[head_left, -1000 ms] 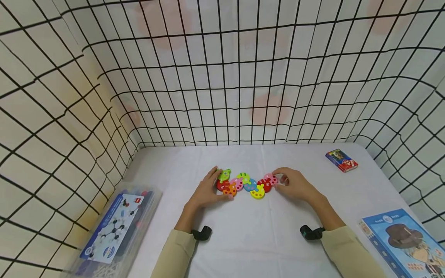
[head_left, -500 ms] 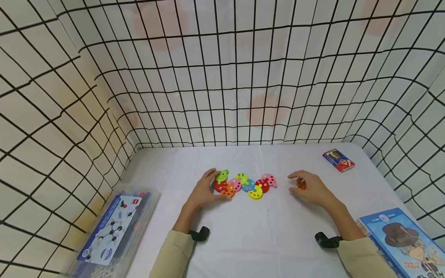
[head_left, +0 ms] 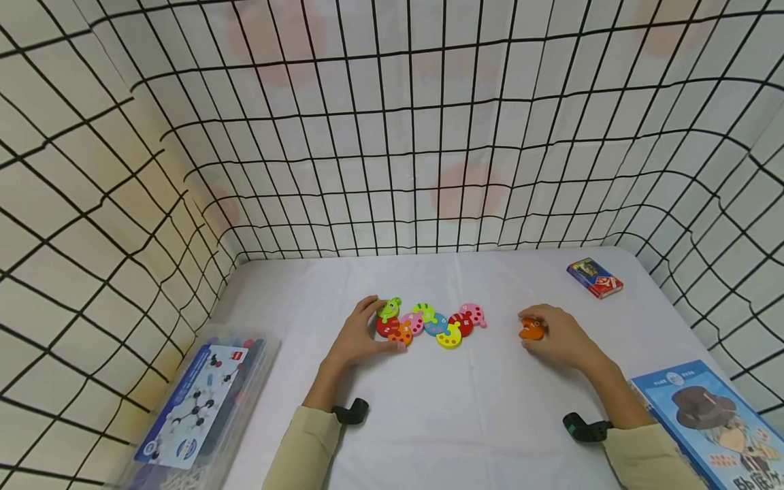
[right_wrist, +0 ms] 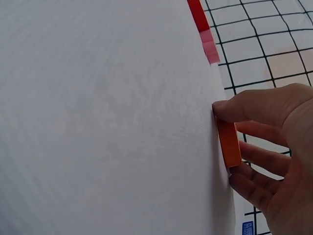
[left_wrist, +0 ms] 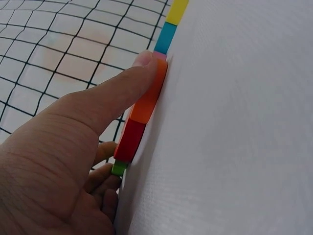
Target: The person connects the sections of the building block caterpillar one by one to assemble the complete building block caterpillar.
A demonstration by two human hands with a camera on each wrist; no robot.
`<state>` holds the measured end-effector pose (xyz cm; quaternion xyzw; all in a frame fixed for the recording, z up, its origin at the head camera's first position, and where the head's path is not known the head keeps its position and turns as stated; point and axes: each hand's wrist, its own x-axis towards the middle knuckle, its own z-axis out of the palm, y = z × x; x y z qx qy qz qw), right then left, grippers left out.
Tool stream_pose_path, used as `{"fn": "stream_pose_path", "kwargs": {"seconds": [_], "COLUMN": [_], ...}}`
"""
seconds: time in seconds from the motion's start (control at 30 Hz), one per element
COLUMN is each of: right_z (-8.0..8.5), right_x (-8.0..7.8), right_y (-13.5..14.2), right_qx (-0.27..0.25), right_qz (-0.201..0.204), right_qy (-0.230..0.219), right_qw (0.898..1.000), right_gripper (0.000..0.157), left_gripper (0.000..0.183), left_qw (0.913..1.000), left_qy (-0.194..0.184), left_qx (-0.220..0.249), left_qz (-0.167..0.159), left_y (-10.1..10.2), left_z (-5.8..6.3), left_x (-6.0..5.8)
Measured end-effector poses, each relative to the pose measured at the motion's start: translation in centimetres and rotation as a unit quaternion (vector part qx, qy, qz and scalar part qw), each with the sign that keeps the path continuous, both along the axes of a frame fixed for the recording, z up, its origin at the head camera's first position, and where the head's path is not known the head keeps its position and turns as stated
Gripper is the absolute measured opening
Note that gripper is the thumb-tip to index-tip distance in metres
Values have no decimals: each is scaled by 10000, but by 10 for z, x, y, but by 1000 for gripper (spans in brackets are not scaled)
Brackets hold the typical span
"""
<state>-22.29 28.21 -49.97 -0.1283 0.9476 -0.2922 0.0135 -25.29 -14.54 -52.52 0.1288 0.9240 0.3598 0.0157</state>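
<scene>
A row of colourful, numbered, interlocking caterpillar puzzle pieces (head_left: 436, 324) lies on the white table, from a green head at the left to a pink spotted piece at the right. My left hand (head_left: 357, 339) grips the head end. Its thumb presses the edge of the orange number 3 piece (left_wrist: 150, 95), and its fingers reach the green head piece (left_wrist: 119, 168). To the right of the row, apart from it, my right hand (head_left: 565, 335) holds a loose orange puzzle piece (head_left: 531, 330). In the right wrist view, thumb and fingers pinch this piece at its ends, close to the tabletop.
A clear plastic box (head_left: 260, 367) with a molecule-model label stands at the left. A small red and blue card box (head_left: 595, 278) lies at the back right. At the front right is a blue illustrated book (head_left: 704, 415). Black netting (head_left: 413, 146) surrounds the table's back and sides.
From the pink end piece, my right hand has moved right, and the orange piece now shows in it, more fully than half a second ago. My left hand has stayed at the head end.
</scene>
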Motion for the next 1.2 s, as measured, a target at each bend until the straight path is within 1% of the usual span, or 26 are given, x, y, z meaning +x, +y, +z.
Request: {"fn": "stream_pose_path", "kwargs": {"seconds": [0.23, 0.4, 0.5, 0.63, 0.73, 0.93, 1.2], "right_z": [-3, -2, -1, 2, 4, 7, 7], "right_x": [0, 0, -2, -7, -9, -10, -11], "right_y": [0, -2, -4, -8, -12, -22, -39], "right_qx": [-98, -168, -216, -233, -273, -425, -510], "right_qz": [-195, -322, -381, -425, -410, -374, -478], "right_qy": [-68, -71, -56, -11, 50, 102, 158], "right_qw": [9997, 9993, 9990, 9988, 9988, 9983, 9974], "right_gripper": [51, 49, 47, 51, 53, 51, 50], "left_gripper": [105, 105, 105, 104, 103, 104, 102], "left_qw": [10000, 10000, 10000, 10000, 10000, 10000, 9999], "left_qy": [-22, -22, -31, -39, -27, -25, -75], "left_qx": [91, 47, 5, -1, -11, -30, 2], "left_qz": [-17, -29, 15, 67, 66, 60, 77], "left_y": [-1, 0, 0, 1, 1, 1, 4], "left_z": [0, 0, 0, 0, 0, 0, 0], "left_x": [0, 0, 0, 0, 0, 1, 3]}}
